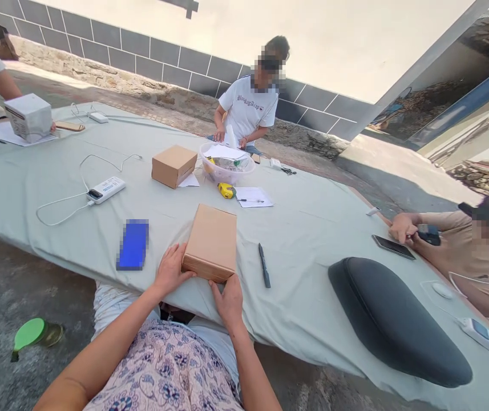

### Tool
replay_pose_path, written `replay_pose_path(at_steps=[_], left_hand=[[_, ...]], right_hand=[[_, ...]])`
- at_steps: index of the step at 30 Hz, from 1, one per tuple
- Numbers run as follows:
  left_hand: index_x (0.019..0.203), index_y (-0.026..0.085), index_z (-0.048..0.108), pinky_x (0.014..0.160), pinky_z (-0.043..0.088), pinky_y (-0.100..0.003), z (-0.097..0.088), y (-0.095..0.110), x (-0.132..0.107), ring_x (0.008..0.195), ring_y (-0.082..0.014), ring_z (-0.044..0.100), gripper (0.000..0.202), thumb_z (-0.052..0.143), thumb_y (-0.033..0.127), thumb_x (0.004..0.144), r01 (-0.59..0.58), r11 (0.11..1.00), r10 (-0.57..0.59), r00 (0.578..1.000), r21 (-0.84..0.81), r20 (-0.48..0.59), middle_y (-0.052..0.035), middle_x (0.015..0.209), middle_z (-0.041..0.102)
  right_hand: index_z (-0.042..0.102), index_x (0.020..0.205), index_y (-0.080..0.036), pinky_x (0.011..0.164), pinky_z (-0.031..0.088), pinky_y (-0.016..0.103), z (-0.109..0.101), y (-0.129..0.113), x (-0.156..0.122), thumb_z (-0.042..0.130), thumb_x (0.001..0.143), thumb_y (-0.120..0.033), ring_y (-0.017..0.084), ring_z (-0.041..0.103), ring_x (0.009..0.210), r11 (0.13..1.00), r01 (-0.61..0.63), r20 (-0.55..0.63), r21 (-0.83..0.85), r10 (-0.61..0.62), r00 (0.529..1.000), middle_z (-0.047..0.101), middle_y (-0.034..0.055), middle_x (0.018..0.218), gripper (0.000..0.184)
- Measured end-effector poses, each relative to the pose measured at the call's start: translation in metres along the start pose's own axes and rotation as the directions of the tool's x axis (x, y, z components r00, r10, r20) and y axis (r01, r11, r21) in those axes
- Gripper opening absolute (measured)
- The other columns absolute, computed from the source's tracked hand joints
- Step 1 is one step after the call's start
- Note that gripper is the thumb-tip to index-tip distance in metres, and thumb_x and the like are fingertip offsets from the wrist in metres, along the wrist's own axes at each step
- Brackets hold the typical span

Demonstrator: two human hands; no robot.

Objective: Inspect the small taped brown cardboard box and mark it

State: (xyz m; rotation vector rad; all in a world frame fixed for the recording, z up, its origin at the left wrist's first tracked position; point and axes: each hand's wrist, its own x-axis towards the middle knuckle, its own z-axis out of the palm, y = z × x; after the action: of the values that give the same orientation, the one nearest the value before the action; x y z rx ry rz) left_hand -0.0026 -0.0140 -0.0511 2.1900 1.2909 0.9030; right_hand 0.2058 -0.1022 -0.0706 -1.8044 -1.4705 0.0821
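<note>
Cardboard box (pixel 210 237) lies closed in the head view, near the close edge of the cloth-covered table (pixel 304 234), between the person's two hands. The left hand (pixel 171 268) holds its near left corner, fingers together along the side, thumb at the front. The right hand (pixel 229 298) holds the near right corner, thumb against the front face, its other fingers mostly hidden. A blue, pixelated rectangle (pixel 133 244) lies left of the left hand, a black marker (pixel 264 265) right of the box, and a black padded seat (pixel 398 319) farther right. Beyond stand a second carton (pixel 173 165) and a pink basket (pixel 229 175), with a yellow tape measure (pixel 226 190) just before it.
</note>
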Motion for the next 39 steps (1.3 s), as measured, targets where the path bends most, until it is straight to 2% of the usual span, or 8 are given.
replay_pose_path(at_steps=[3,7,13,23,29,34,37,39], left_hand=[[0.153,0.021,0.039,0.119,0.036,-0.061,0.000,-0.002,0.001,0.144,-0.0383,0.047,0.086,0.078,0.033,0.078,-0.014,1.000,0.014,1.000,0.018,0.018,-0.0169,0.151,0.054],[0.152,0.022,0.042,0.118,0.038,-0.060,-0.001,-0.005,0.000,0.143,-0.0376,0.049,0.081,0.077,0.033,0.079,-0.013,1.000,0.013,1.000,0.026,0.012,-0.0159,0.149,0.056],[0.145,0.022,0.050,0.117,0.040,-0.059,-0.004,-0.003,0.000,0.141,-0.0360,0.051,0.065,0.072,0.034,0.084,-0.022,0.999,0.021,1.000,0.033,0.007,-0.0150,0.145,0.060],[0.149,0.020,0.044,0.119,0.039,-0.058,-0.008,0.001,-0.002,0.143,-0.0350,0.050,0.076,0.075,0.024,0.080,-0.039,0.996,0.036,0.998,0.074,0.047,-0.0160,0.147,0.057],[0.146,0.020,0.046,0.118,0.042,-0.057,-0.007,0.002,-0.003,0.137,-0.0310,0.055,0.065,0.068,0.019,0.085,-0.026,0.995,0.025,1.000,0.098,0.016,-0.0151,0.142,0.061],[0.140,0.015,0.049,0.117,0.044,-0.054,-0.002,0.008,0.001,0.136,-0.0308,0.056,0.058,0.065,0.016,0.085,0.003,0.995,-0.003,1.000,0.103,0.005,-0.0166,0.140,0.062],[0.139,0.012,0.047,0.114,0.046,-0.051,-0.012,0.019,-0.014,0.135,-0.0313,0.055,0.053,0.060,0.016,0.088,0.021,0.995,-0.020,1.000,0.097,-0.014,-0.0196,0.140,0.060],[0.136,0.013,0.049,0.107,0.049,-0.048,-0.032,0.029,-0.040,0.128,-0.0295,0.059,0.043,0.051,0.018,0.093,0.012,0.996,-0.012,1.000,0.093,-0.001,-0.0186,0.135,0.063]], right_hand=[[0.054,0.102,-0.021,0.082,0.053,0.046,-0.001,0.000,0.000,0.054,0.083,-0.028,0.029,0.061,0.094,1.000,0.007,0.002,0.019,-0.007,1.000,0.062,0.0093,0.097,0.020],[0.055,0.107,-0.021,0.083,0.053,0.044,-0.004,-0.001,0.001,0.046,0.078,-0.016,0.028,0.062,0.095,0.999,0.006,0.014,0.033,-0.007,1.000,0.063,0.0086,0.098,0.030],[0.055,0.110,-0.020,0.082,0.052,0.044,-0.006,-0.004,0.001,0.050,0.081,-0.022,0.029,0.062,0.096,0.998,-0.020,0.023,0.053,0.019,1.000,0.064,0.0099,0.102,0.030],[0.056,0.108,-0.020,0.083,0.052,0.045,-0.008,-0.005,-0.001,0.054,0.083,-0.028,0.029,0.061,0.093,0.995,-0.046,0.040,0.093,0.042,0.998,0.063,0.0098,0.098,0.026],[0.056,0.110,-0.019,0.081,0.052,0.043,-0.009,-0.004,0.000,0.054,0.084,-0.030,0.028,0.061,0.090,0.993,-0.061,0.065,0.100,0.055,0.996,0.062,0.0086,0.096,0.028],[0.056,0.117,-0.018,0.084,0.053,0.043,-0.008,-0.005,0.001,0.056,0.086,-0.036,0.028,0.062,0.092,0.990,-0.086,0.067,0.114,0.079,0.995,0.064,0.0108,0.102,0.036],[0.056,0.121,-0.016,0.085,0.053,0.044,-0.008,-0.007,0.001,0.056,0.087,-0.038,0.029,0.062,0.093,0.989,-0.086,0.060,0.120,0.079,0.995,0.065,0.0123,0.104,0.040],[0.055,0.123,-0.015,0.086,0.052,0.045,-0.008,-0.007,0.000,0.055,0.088,-0.037,0.029,0.062,0.094,0.989,-0.087,0.054,0.119,0.081,0.995,0.065,0.0134,0.106,0.042]])
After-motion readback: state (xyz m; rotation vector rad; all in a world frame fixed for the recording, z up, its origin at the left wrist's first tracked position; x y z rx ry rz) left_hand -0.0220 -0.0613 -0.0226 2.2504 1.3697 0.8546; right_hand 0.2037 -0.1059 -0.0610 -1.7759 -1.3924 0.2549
